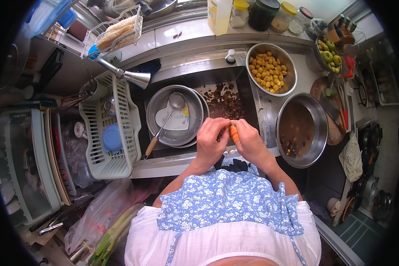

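Both hands meet over the front edge of the sink [248,102]. My left hand [212,138] is closed, fingertips pinched around a small dark brown piece that looks like a chestnut, mostly hidden by the fingers. Closed too, my right hand [250,141] grips a short orange tool handle [234,133] against the left fingertips; no blade can be made out. Brown shell scraps [226,101] lie scattered in the sink beyond the hands. To the right, a steel bowl [322,146] contains brownish water with several dark chestnuts. Peeled yellow chestnuts [267,71] fill another steel bowl [291,84] behind it.
Nested metal basins [151,111] with a wooden-handled ladle [176,101] occupy the sink's left. A white dish rack [131,133] stands farther left, below a faucet [137,79]. Jars [281,20] line the back ledge. A cutting board [334,133] with utensils sits right.
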Tool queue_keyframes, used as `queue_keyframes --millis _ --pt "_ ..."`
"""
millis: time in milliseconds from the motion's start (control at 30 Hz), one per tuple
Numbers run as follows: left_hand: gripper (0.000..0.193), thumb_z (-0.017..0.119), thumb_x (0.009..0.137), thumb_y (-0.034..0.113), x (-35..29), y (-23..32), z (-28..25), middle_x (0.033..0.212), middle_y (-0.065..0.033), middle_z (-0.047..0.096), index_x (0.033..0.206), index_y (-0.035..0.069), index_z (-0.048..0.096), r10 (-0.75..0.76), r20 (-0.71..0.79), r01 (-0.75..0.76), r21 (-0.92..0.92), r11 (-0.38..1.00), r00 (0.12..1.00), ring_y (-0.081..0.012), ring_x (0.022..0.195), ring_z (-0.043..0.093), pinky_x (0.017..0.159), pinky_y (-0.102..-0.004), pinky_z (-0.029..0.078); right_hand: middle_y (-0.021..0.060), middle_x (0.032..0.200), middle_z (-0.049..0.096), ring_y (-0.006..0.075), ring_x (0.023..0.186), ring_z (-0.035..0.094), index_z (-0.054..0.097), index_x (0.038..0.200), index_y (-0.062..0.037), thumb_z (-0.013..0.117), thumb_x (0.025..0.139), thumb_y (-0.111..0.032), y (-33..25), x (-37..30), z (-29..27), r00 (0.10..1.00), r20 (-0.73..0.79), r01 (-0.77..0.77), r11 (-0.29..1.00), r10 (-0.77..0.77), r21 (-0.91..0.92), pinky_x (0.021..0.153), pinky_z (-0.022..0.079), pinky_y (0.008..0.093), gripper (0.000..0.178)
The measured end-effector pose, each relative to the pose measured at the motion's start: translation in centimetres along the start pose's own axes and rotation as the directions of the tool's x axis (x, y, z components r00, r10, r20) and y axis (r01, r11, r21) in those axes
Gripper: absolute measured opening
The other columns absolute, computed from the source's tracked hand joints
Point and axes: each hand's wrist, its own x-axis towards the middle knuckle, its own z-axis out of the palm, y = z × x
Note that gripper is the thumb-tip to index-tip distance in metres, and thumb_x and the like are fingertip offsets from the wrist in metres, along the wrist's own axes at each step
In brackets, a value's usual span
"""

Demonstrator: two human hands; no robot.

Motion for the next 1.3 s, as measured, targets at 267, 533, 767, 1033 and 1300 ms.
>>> queue_keyframes --millis 267,533,767,1033,1300 --pt "0.024 0.068 0.072 -0.010 0.0 0.3 0.4 0.092 -0.0122 0.067 0.093 0.000 0.064 0.149 -0.068 -0.151 -0.030 0.988 0.987 -0.0256 0.079 0.064 0.070 -0.0315 0.051 0.0221 0.096 0.057 0.0374 0.082 0.061 0.051 0.109 0.0040 0.053 0.083 0.004 0.5 0.1 1.6 0.984 -0.172 -0.038 0.999 0.043 0.031 0.072 0.051 0.0419 0.025" --pt "0.021 0.060 0.088 -0.003 0.6 -0.4 -0.5 0.104 -0.0120 0.067 0.109 -0.003 0.062 -0.540 0.184 0.502 -0.681 0.533 0.822 -0.0156 0.093 0.064 0.083 -0.0289 0.054 0.0154 0.094 0.061 0.0234 0.082 0.066 0.056 0.115 0.0012 0.050 0.087 0.004 0.6 0.3 0.5 0.897 -0.021 -0.398 0.829 0.441 0.393 0.069 0.052 0.0303 0.029" --pt "0.023 0.062 0.087 -0.003 0.2 -1.4 0.1 0.104 -0.0106 0.067 0.110 -0.003 0.062 -0.576 0.256 0.521 -0.776 0.356 0.776 -0.0145 0.094 0.065 0.083 -0.0266 0.053 0.0167 0.100 0.060 0.0314 0.089 0.064 0.057 0.114 0.0021 0.058 0.086 0.002 0.3 0.5 0.2 0.979 -0.199 -0.021 0.995 0.040 0.099 0.073 0.052 0.0357 0.028" --pt "0.023 0.062 0.086 -0.005 -0.1 -0.8 -0.1 0.100 -0.0073 0.065 0.109 -0.003 0.064 -0.532 0.190 0.529 -0.588 0.611 0.825 -0.0121 0.089 0.064 0.081 -0.0245 0.053 0.0183 0.098 0.058 0.0345 0.090 0.061 0.054 0.111 0.0036 0.057 0.087 -0.003 0.8 0.2 0.7 0.997 -0.077 0.026 0.998 -0.030 -0.049 0.072 0.050 0.0400 0.025" --pt "0.022 0.064 0.083 -0.004 -0.4 0.1 0.5 0.093 -0.0077 0.063 0.104 -0.002 0.065 -0.352 0.008 0.346 -0.199 0.917 0.936 -0.0127 0.083 0.065 0.073 -0.0240 0.053 0.0168 0.088 0.052 0.0339 0.082 0.059 0.052 0.104 0.0042 0.056 0.085 -0.003 -0.2 -0.1 2.6 0.991 -0.128 0.005 0.951 -0.047 -0.309 0.071 0.050 0.0402 0.021"
